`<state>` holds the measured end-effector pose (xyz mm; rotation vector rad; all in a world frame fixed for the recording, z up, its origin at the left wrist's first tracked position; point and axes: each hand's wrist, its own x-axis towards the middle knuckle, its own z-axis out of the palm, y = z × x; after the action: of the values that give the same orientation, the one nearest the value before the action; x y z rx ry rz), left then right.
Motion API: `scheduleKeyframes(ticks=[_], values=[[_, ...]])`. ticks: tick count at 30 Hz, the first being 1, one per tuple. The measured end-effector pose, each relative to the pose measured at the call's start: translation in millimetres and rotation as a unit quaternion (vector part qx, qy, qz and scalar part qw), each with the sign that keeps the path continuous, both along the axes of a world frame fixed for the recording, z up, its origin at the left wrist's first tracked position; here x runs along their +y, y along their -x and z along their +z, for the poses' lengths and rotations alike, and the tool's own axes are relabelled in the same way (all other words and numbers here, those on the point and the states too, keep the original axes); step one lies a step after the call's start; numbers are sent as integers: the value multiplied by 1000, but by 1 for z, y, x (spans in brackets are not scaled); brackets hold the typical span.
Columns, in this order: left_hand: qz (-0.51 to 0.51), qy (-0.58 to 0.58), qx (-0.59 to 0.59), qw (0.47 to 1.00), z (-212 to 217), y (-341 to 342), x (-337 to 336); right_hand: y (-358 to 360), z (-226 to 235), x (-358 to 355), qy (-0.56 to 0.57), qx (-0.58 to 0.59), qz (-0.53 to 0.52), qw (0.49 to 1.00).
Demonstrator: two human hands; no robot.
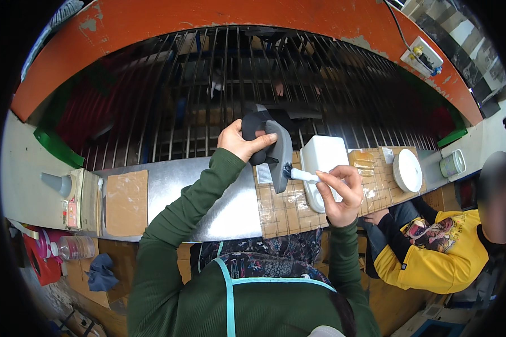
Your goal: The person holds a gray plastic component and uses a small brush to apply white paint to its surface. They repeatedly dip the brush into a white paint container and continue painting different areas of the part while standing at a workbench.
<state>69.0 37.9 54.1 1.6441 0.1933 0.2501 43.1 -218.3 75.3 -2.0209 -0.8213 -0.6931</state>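
Observation:
My left hand [240, 145] grips a sandal [280, 149] with a grey sole and black straps, its thumb on the sole's side. The sandal is held on edge above the near border of the metal rods. In my right hand [343, 194], between thumb and fingers, is a small brush [303, 175] with a white handle. Its dark bristles touch the edge of the grey sole near the lower end. Just behind the brush stands a white plastic container [327, 150] on the cardboard-covered bench. What is inside it does not show.
A conveyor of metal rods [180, 101] runs beyond the bench [202, 219], backed by an orange beam [219, 12]. Rightward are a yellowish block [362, 160], a white bowl [407, 170] and a green-white cup [452, 163]. Someone in a yellow top [433, 264] sits close on my right.

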Motion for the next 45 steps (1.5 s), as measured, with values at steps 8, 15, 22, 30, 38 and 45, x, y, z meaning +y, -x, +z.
scheduleKeyframes(ticks=[8,15,22,30,38,45], values=[[-63,10,89,994,5,-10,8,-3,8,6,37,-93,-36,994],[-77,-29,194,977,2,-34,20,-7,15,13,60,-156,-49,985],[-131,-57,237,961,33,-29,26,-8,19,18,69,-187,-59,978],[-164,-58,257,950,50,-29,30,-8,22,21,84,-207,-58,973],[-173,-50,265,947,46,-32,37,-6,23,25,85,-210,-45,973],[-186,-44,281,940,44,-34,44,-4,27,27,99,-222,-21,970]])
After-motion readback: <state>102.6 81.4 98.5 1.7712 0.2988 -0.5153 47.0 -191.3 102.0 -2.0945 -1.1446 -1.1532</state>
